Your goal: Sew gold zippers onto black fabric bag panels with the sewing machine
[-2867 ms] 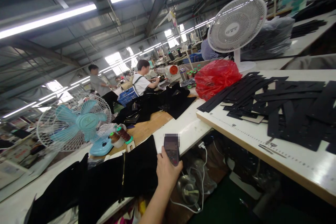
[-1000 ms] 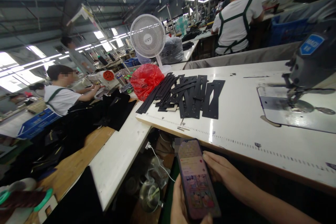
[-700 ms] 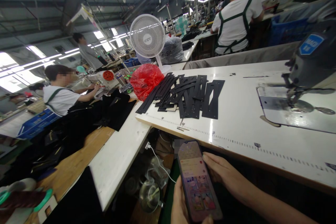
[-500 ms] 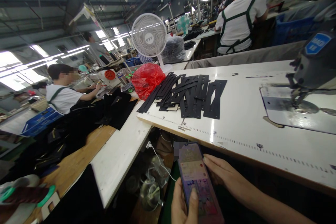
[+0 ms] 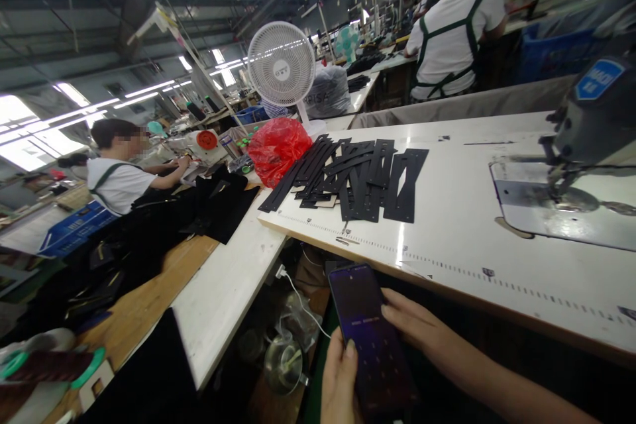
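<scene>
A smartphone (image 5: pixel 372 338) is held upright below the front edge of the sewing table (image 5: pixel 447 218). Its screen is dark, with faint rows of marks like a keypad. My left hand (image 5: pixel 340 377) wraps round the phone's left side, thumb along the edge of the screen. From the right, my right hand (image 5: pixel 410 321) grips the phone's opposite edge, its fingers partly hidden behind. On the table beyond lies a pile of black strips (image 5: pixel 365 175) with slots and small holes. The sewing machine (image 5: pixel 589 119) stands at the right, untouched.
A red plastic bag (image 5: pixel 279 152) and white fan (image 5: pixel 281 63) stand behind the strips. Below the table are a white cable (image 5: pixel 303 301) and a shiny metal cup (image 5: pixel 284 364). Black fabric (image 5: pixel 218 205) covers the left bench. One co-worker (image 5: pixel 122 162) sits left, another (image 5: pixel 452 40) behind.
The phone's screen has gone from a bright, colourful page to a dark keypad-like one. My left thumb has moved from over the screen to its left edge.
</scene>
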The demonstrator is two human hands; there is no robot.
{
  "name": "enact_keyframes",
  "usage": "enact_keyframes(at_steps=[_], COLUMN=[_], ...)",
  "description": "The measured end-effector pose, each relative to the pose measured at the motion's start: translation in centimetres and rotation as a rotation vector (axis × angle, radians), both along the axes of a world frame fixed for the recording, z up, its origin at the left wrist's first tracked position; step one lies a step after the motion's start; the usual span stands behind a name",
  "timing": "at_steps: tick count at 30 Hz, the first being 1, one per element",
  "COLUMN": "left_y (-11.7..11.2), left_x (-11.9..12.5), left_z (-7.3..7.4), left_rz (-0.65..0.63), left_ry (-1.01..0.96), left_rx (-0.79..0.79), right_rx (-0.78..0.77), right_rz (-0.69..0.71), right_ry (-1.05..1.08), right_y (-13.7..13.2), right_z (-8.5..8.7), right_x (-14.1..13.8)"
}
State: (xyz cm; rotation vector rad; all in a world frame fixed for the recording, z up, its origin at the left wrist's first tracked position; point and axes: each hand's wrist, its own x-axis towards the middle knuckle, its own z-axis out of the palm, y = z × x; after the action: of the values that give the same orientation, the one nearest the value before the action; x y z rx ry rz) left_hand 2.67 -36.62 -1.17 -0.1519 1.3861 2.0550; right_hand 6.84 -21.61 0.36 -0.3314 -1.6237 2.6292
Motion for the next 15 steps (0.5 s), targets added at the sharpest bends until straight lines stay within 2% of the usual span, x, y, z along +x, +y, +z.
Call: enact_keyframes(at_steps=[4, 8, 12, 15], left_y=[0.4, 0.8, 0.9, 0.8], left_x=[0.2, 0.3, 0.3, 0.5], left_z=[-0.3, -0.3, -0.1, -0.2], left_rz=[0.029, 0.039, 0.049, 0.05], left_ry=[0.065, 0.138, 0.245, 0.196], left_rx=[-0.031, -0.098, -0.156, -0.155], right_rx=[0.037, 0.133, 0.161, 0.219], right_rz=[0.067, 0.071, 0.048, -0.024], right_ry=[0.162, 0.14, 0.15, 0.096], right_y=[-0.4, -0.7, -1.3, -1.8], right_z=[-0.6, -1.2, -1.4, -1.7], right_x=[0.2, 0.4, 0.6, 0.7])
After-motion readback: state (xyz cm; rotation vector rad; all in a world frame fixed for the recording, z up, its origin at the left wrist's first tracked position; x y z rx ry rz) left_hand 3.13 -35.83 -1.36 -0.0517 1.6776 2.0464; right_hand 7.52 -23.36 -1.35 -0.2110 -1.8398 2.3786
